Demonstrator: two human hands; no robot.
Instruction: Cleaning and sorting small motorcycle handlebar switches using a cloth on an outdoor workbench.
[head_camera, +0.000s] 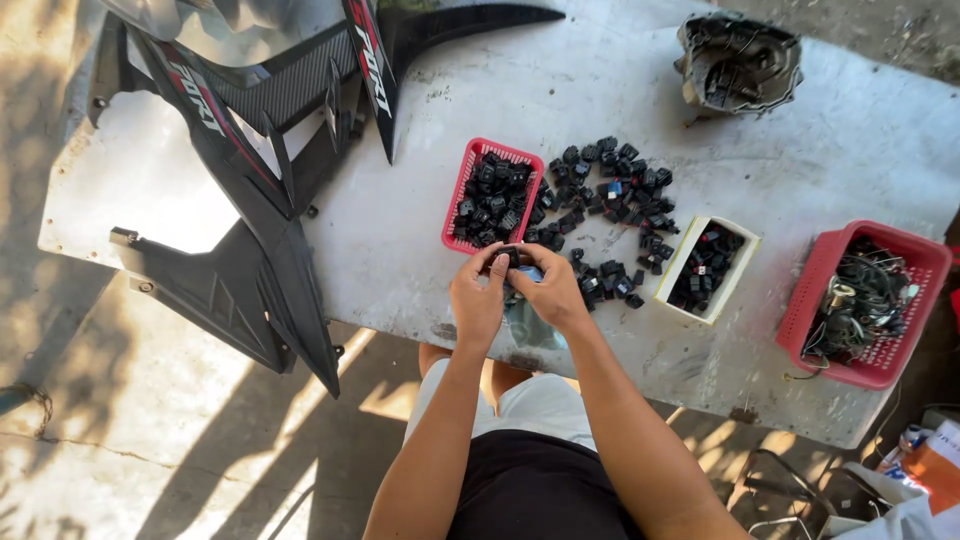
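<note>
I'm watching my left hand (476, 300) and right hand (548, 288) both clenching a small black connector (509, 257) above the desk (420, 250), beside the red basket (456, 200).

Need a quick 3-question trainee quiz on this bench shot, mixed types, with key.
1. True or false: both hands, the left hand and the right hand, meet on one small black part.
2. Which container stands nearest the hands? A) small red basket B) white box C) large red basket
3. What lies loose on the table between the small red basket and the white box?

Key:
1. True.
2. A.
3. A pile of small black parts, much like those in the two containers beside it.
</note>
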